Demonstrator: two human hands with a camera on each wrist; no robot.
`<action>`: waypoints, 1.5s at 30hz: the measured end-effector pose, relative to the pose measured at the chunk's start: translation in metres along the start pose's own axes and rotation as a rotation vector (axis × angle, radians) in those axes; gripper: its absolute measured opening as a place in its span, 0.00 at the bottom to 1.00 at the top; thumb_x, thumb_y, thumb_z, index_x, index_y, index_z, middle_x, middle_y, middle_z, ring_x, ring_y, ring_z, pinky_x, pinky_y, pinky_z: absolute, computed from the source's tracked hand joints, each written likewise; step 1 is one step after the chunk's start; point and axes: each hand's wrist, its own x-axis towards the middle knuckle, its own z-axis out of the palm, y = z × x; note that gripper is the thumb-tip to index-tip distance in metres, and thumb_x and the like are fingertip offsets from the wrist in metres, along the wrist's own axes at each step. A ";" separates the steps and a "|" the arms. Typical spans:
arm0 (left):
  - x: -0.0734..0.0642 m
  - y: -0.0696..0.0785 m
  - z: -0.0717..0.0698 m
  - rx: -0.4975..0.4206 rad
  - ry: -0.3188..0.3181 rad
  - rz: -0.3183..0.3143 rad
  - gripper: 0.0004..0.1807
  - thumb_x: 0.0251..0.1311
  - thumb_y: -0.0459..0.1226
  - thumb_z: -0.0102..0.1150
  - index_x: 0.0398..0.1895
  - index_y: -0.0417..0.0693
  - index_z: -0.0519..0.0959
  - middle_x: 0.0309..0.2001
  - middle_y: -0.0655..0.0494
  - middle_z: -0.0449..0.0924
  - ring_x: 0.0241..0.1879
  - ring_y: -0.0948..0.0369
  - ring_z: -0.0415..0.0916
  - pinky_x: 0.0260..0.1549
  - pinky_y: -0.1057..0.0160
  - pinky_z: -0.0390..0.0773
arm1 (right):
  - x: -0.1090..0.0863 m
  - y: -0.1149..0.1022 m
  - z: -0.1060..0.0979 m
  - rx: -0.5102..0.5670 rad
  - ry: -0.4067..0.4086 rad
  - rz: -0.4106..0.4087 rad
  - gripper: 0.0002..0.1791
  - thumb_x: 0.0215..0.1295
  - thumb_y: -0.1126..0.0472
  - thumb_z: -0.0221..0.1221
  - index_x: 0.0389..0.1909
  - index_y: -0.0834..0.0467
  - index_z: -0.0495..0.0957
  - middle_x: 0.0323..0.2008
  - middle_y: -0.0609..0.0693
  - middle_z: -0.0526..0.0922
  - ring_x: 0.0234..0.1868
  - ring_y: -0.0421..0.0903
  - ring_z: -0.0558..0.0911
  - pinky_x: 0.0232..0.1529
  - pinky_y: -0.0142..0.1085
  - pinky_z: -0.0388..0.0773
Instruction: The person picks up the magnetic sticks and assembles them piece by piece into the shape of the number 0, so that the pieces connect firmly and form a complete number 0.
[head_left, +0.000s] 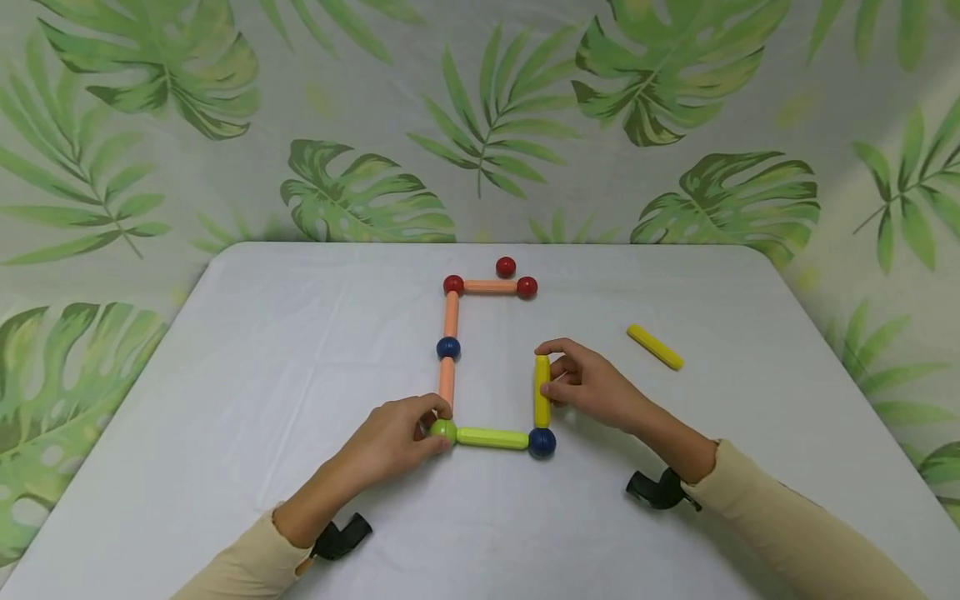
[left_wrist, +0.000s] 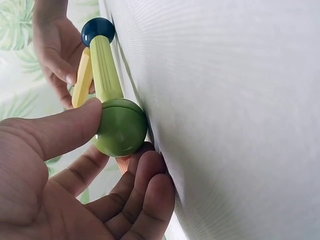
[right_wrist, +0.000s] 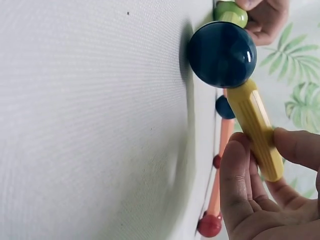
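Observation:
My left hand (head_left: 397, 435) pinches the green ball (left_wrist: 121, 129) at the lower left corner of a chain of balls and rods. From that ball a light green rod (head_left: 492, 438) runs right to a dark blue ball (head_left: 542, 443). A yellow rod (right_wrist: 256, 130) joins the blue ball and points away from me; my right hand (head_left: 588, 385) holds it between thumb and fingers. Up the left side, an orange rod (head_left: 447, 385), a second blue ball (head_left: 448, 348) and another orange rod (head_left: 452, 314) lead to a red ball (head_left: 453, 285).
At the top, an orange rod (head_left: 491, 287) links the corner to another red ball (head_left: 527, 287). A loose red ball (head_left: 506, 267) lies just behind it. To the right rests a loose yellow rod (head_left: 656, 347). A white cloth covers the table (head_left: 315, 333); a leaf-patterned backdrop (head_left: 495, 117) hangs behind.

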 end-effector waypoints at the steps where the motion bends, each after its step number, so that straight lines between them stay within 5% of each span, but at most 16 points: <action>1: 0.000 0.000 0.000 0.000 0.000 -0.003 0.14 0.57 0.39 0.70 0.46 0.55 0.80 0.34 0.61 0.83 0.29 0.66 0.71 0.29 0.68 0.71 | 0.000 0.000 0.000 0.002 0.001 0.001 0.27 0.68 0.62 0.61 0.66 0.58 0.66 0.45 0.58 0.82 0.37 0.45 0.84 0.42 0.32 0.82; 21: -0.003 -0.002 0.003 0.004 -0.008 0.039 0.14 0.59 0.39 0.68 0.48 0.54 0.79 0.36 0.62 0.77 0.30 0.66 0.69 0.29 0.69 0.70 | 0.019 0.008 -0.003 0.025 -0.007 0.079 0.27 0.68 0.61 0.60 0.66 0.60 0.67 0.45 0.59 0.85 0.36 0.45 0.81 0.40 0.33 0.79; 28: -0.003 0.006 -0.003 0.127 0.056 0.022 0.16 0.55 0.42 0.72 0.46 0.56 0.81 0.40 0.60 0.78 0.35 0.64 0.70 0.33 0.65 0.71 | 0.024 0.010 -0.003 0.028 -0.034 0.082 0.26 0.69 0.60 0.59 0.65 0.61 0.67 0.44 0.59 0.83 0.35 0.45 0.80 0.38 0.34 0.79; 32: 0.001 0.014 -0.006 0.176 0.099 0.109 0.17 0.54 0.42 0.72 0.47 0.53 0.83 0.43 0.58 0.79 0.42 0.60 0.71 0.39 0.62 0.73 | 0.027 0.011 -0.003 0.033 -0.050 0.095 0.25 0.69 0.60 0.59 0.64 0.61 0.68 0.44 0.59 0.82 0.35 0.46 0.80 0.37 0.35 0.80; 38: 0.008 0.024 -0.001 0.210 0.041 0.277 0.16 0.58 0.42 0.69 0.48 0.51 0.83 0.48 0.55 0.81 0.50 0.56 0.72 0.48 0.57 0.76 | 0.029 0.016 -0.005 0.020 -0.066 0.101 0.24 0.69 0.60 0.58 0.63 0.62 0.69 0.42 0.58 0.81 0.36 0.46 0.80 0.38 0.36 0.81; 45: 0.020 0.016 -0.014 0.239 0.154 0.254 0.14 0.59 0.41 0.68 0.48 0.49 0.83 0.50 0.54 0.80 0.55 0.52 0.73 0.55 0.54 0.77 | 0.035 0.020 -0.011 -0.068 -0.061 0.120 0.22 0.69 0.59 0.56 0.62 0.59 0.71 0.38 0.55 0.82 0.33 0.46 0.79 0.37 0.35 0.81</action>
